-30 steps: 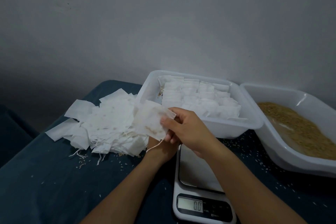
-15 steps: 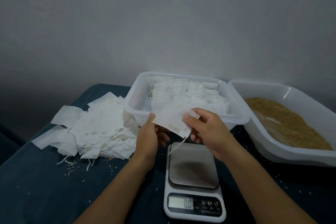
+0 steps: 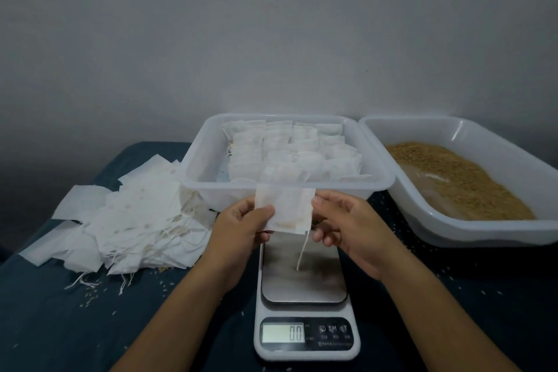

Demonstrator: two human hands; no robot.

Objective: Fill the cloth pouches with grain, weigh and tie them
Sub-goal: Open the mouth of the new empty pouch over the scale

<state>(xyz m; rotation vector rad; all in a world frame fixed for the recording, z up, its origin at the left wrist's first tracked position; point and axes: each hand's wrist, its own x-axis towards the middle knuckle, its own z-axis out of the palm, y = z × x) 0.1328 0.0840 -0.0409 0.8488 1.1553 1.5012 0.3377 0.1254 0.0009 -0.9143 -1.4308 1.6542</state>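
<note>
A flat white cloth pouch (image 3: 287,208) hangs in the air above the scale (image 3: 305,308), its drawstring dangling toward the steel platform. My left hand (image 3: 241,226) pinches its left edge and my right hand (image 3: 347,226) pinches its right edge. The scale display reads 0.0. Brown grain (image 3: 459,178) lies in the white tub (image 3: 495,229) at the right. A heap of empty pouches (image 3: 129,217) lies on the dark cloth at the left.
A translucent tub (image 3: 377,184) holding several rows of filled pouches stands behind my hands, in front of the grey wall. Loose grains are scattered on the dark blue cloth (image 3: 60,326) around the scale and the heap.
The pouch has moved right from over the heap to above the scale. My left hand came up from under it to pinch the left edge, and the pouch now hangs flat between both hands.
</note>
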